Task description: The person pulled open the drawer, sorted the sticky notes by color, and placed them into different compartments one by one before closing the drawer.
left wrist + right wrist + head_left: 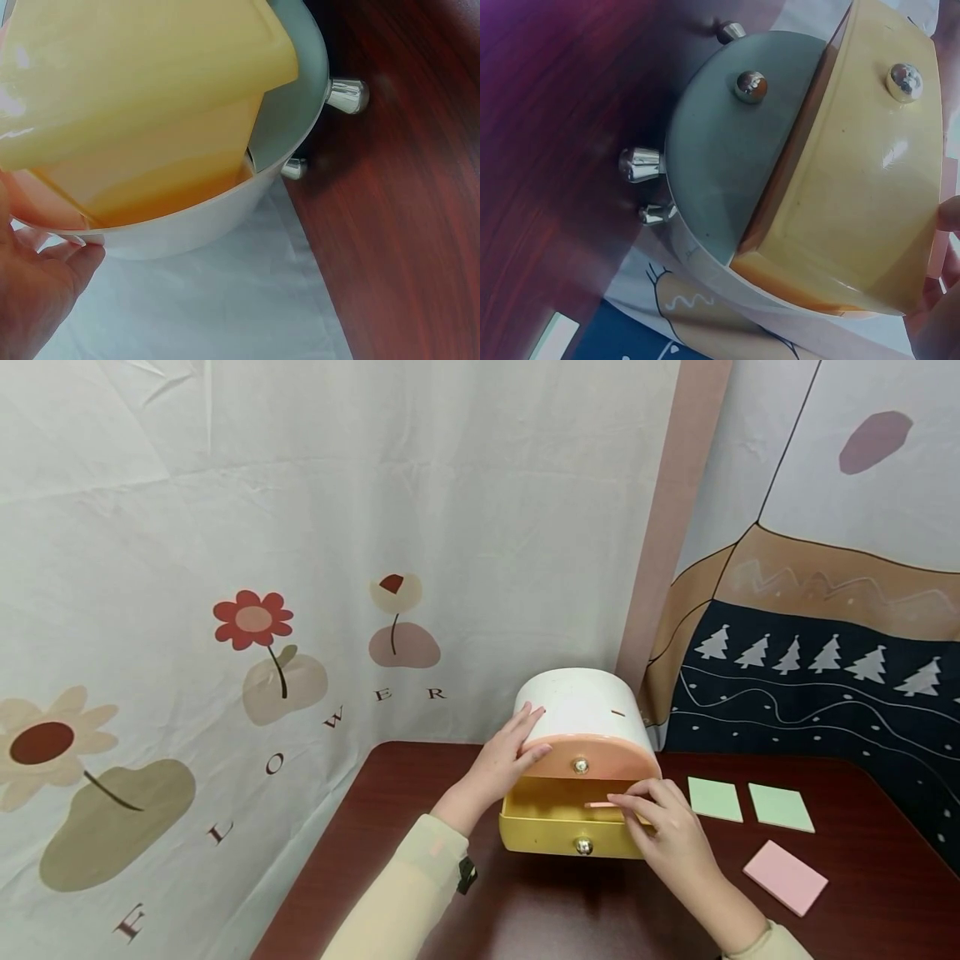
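The left hand (pixel 497 766) rests spread on the white, domed, glossy cabinet (pixel 581 703); the right hand (pixel 669 825) pinches a thin pink slip (pixel 597 805) above its yellow drawer (pixel 543 835); slackening could drop it.

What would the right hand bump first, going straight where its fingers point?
Probably the peach drawer front above the open yellow drawer, though depth is unclear; the right hand might pass underneath.

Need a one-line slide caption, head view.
Left hand touching a rounded white cabinet, right hand pinching a thin pinkish item at its open yellow drawer.
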{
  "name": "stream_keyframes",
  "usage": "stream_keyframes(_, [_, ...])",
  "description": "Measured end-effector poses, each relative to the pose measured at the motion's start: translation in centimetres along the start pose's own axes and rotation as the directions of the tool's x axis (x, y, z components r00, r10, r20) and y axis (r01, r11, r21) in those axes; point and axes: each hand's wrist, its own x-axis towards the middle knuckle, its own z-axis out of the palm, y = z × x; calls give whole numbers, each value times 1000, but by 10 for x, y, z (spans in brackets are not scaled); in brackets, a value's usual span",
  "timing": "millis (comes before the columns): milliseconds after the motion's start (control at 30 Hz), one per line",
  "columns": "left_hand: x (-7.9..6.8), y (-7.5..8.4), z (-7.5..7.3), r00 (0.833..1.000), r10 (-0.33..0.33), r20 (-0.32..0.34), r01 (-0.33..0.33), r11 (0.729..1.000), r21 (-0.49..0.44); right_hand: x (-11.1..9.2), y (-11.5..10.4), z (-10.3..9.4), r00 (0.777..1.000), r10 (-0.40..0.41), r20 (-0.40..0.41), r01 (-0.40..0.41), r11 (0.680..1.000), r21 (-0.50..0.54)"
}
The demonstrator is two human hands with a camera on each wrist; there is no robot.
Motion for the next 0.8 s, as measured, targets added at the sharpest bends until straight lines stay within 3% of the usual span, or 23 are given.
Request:
stream_keyframes(467, [0, -1, -1, 1000, -2, 3, 2, 1000, -3, 13, 4, 6, 999, 34, 14, -33, 996, -80])
stream_keyframes(800, [1, -2, 1, 1000, 3, 1, -3, 1000, 2, 13, 7, 9, 996, 66, 67, -58, 992, -113])
